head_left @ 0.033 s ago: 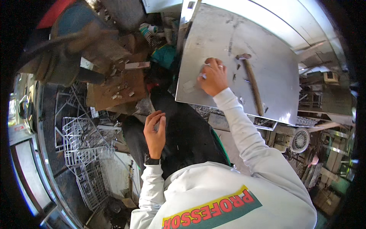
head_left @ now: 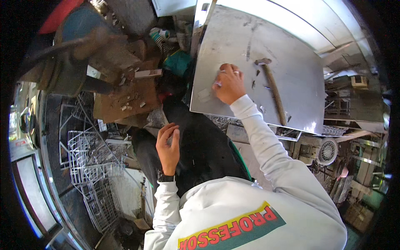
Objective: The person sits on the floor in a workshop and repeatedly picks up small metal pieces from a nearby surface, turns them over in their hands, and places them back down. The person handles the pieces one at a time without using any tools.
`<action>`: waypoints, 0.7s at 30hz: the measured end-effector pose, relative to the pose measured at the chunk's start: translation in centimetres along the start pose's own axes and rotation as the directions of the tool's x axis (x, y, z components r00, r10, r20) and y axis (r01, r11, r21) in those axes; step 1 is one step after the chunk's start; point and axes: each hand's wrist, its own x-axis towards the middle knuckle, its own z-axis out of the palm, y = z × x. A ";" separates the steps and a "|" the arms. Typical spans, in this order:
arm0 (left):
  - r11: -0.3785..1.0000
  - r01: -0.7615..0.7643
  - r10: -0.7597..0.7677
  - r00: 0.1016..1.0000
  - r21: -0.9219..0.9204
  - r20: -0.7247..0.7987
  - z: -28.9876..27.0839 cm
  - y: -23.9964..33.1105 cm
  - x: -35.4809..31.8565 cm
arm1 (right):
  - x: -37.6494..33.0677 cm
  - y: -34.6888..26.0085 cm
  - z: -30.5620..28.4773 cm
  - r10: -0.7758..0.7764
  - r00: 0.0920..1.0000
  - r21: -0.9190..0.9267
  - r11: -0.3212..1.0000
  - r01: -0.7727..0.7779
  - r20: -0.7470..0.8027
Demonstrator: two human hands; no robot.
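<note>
**Marking the metal sheet**

Nearest us, our left hand [head_left: 168, 149] rests open on the dark trousers, fingers apart. Farther out, our right hand [head_left: 228, 84] pinches a small white marker [head_left: 217, 84], fingers clamped, on the metal sheet [head_left: 291, 62]; a hammer [head_left: 273, 89] lies just beside. Nothing has moved since earlier.

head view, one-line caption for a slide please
Right hand presses on a grey metal sheet beside a wooden-handled hammer; left hand rests on black trousers.

Single head-worn fisheye view, looking steeply down from above the person's own shoulders, close over both hands, metal sheet [head_left: 258, 62] ahead at upper right, wire racks [head_left: 93, 166] lower left, edges bent toward the rim
</note>
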 end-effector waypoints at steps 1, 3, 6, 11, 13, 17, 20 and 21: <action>1.000 -0.005 0.005 1.000 -0.021 -0.007 0.3 -0.6 0.4 | 1.0 -0.1 -0.4 0.024 0.999 -0.012 1.000 -0.023 0.044; 0.999 0.027 -0.028 0.999 -0.029 -0.026 -0.4 -1.3 -0.3 | 1.3 -0.9 -0.6 0.071 0.983 -0.004 0.997 -0.072 0.170; 0.995 0.048 -0.052 0.997 -0.088 -0.048 -1.3 -1.3 -1.0 | -0.1 -0.2 0.6 0.039 0.998 0.040 0.998 -0.041 0.048; 0.990 0.053 -0.068 0.992 -0.132 -0.110 -2.9 -2.1 -2.4 | -1.6 -0.1 0.5 0.084 0.992 0.052 0.996 -0.079 -0.098; 0.990 0.058 -0.074 0.990 -0.132 -0.116 -3.2 -2.3 -2.7 | -1.2 0.2 0.4 0.094 0.995 0.063 0.994 -0.092 -0.028; 0.990 0.036 -0.053 0.991 -0.133 -0.122 -3.3 -1.9 -2.5 | 0.4 0.8 0.0 0.083 0.992 0.042 0.995 -0.087 0.092; 0.989 0.027 -0.043 0.993 -0.144 -0.112 -3.1 -1.8 -2.7 | -0.5 0.4 0.0 -0.028 0.997 0.007 1.000 0.028 0.070; 0.991 0.014 -0.030 0.992 -0.131 -0.123 -3.2 -1.7 -2.7 | -1.3 0.3 -0.2 -0.066 0.997 0.007 0.998 0.066 0.036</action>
